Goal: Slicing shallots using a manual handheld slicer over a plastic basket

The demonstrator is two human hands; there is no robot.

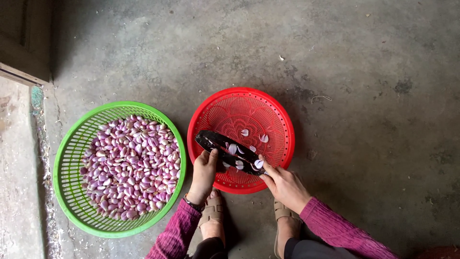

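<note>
A dark, long, flat tool (225,151) lies across the near side of a red plastic basket (268,108). My left hand (204,173) grips the tool near its middle. My right hand (283,184) holds its right end, with a pale clove piece (258,164) at the fingertips. A few pale clove slices (233,148) rest on the tool, and others (263,138) lie in the red basket. To the left stands a green plastic basket (67,158) filled with several purple-pink garlic cloves (132,165).
Both baskets sit on a rough grey concrete floor (364,86). My sandalled feet (213,216) are just below the red basket. A raised concrete step (17,158) and a wooden frame (21,48) run along the left side.
</note>
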